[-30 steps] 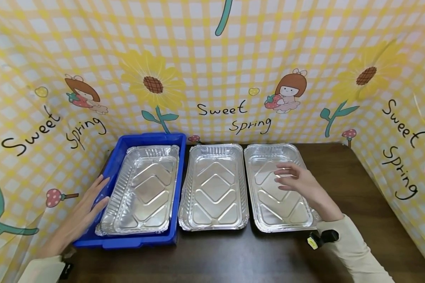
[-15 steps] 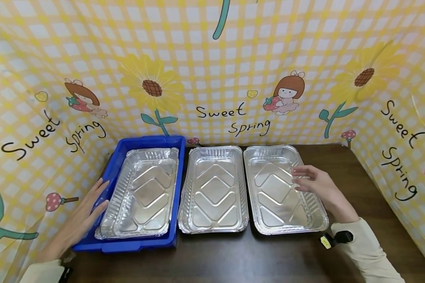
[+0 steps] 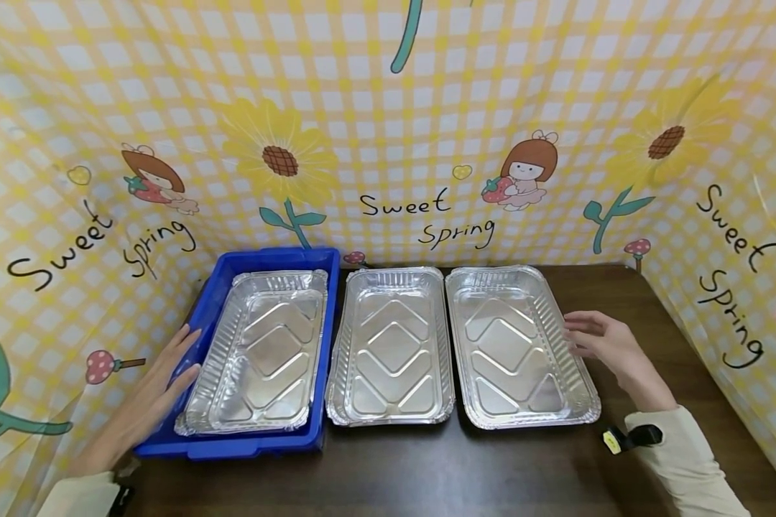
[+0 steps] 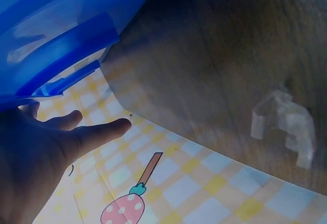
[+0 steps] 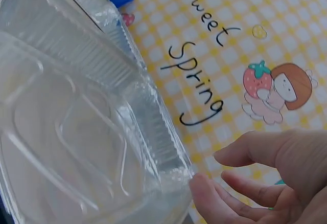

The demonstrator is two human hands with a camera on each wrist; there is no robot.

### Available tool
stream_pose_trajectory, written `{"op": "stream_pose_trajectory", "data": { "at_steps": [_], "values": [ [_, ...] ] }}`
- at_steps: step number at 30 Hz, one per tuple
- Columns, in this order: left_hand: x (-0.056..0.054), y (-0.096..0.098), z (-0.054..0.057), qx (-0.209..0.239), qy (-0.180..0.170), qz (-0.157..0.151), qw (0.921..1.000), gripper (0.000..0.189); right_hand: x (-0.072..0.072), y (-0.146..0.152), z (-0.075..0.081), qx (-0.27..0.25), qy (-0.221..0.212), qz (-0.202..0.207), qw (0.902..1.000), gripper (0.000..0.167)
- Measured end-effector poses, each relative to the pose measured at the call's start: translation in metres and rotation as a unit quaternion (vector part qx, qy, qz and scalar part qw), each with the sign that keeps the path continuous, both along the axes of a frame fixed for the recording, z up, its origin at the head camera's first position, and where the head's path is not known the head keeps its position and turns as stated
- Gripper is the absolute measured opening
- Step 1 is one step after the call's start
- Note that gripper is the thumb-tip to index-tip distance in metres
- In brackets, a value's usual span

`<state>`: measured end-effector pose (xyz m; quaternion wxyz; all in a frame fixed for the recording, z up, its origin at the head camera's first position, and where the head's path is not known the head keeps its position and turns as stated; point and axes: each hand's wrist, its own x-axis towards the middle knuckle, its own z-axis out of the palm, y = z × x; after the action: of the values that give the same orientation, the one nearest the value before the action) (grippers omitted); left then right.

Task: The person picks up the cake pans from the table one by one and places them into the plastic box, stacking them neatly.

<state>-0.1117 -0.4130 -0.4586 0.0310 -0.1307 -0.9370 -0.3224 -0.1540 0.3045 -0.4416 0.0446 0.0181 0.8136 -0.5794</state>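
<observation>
Three rectangular foil pans stand in a row. The left foil pan (image 3: 268, 352) lies inside a blue plastic tray (image 3: 197, 449); the middle foil pan (image 3: 394, 348) and the right foil pan (image 3: 511, 359) sit on the table. My left hand (image 3: 151, 391) rests along the blue tray's left side, fingers extended; in the left wrist view its fingers (image 4: 97, 134) stretch out below the tray's wall. At the right foil pan's right rim is my right hand (image 3: 611, 352), fingers loosely bent. The right wrist view has a fingertip (image 5: 202, 185) right at the rim's corner, nothing pinched.
A dark wooden table (image 3: 420, 474) carries everything. Yellow checked cloth (image 3: 394, 129) with printed flowers walls the back and both sides. In the left wrist view a clear, crumpled piece (image 4: 296, 121) shows over the wood.
My right hand has drawn back rightward from above the right foil pan to its right rim. My left hand stays at the blue tray, and the pans keep their places.
</observation>
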Motion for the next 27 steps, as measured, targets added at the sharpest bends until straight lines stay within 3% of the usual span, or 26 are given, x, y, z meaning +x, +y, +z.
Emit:
{"op": "stream_pose_trajectory", "data": {
  "at_steps": [6, 27],
  "values": [
    [0.0, -0.001, 0.0, -0.004, -0.003, 0.004, 1.0, 0.064, 0.001, 0.011, -0.007, 0.023, -0.002, -0.009, 0.9997, 0.049],
    [-0.001, -0.001, -0.001, 0.012, -0.001, -0.005, 0.9999, 0.064, 0.001, 0.032, -0.035, 0.017, -0.006, -0.044, 0.9989, 0.051]
  ]
}}
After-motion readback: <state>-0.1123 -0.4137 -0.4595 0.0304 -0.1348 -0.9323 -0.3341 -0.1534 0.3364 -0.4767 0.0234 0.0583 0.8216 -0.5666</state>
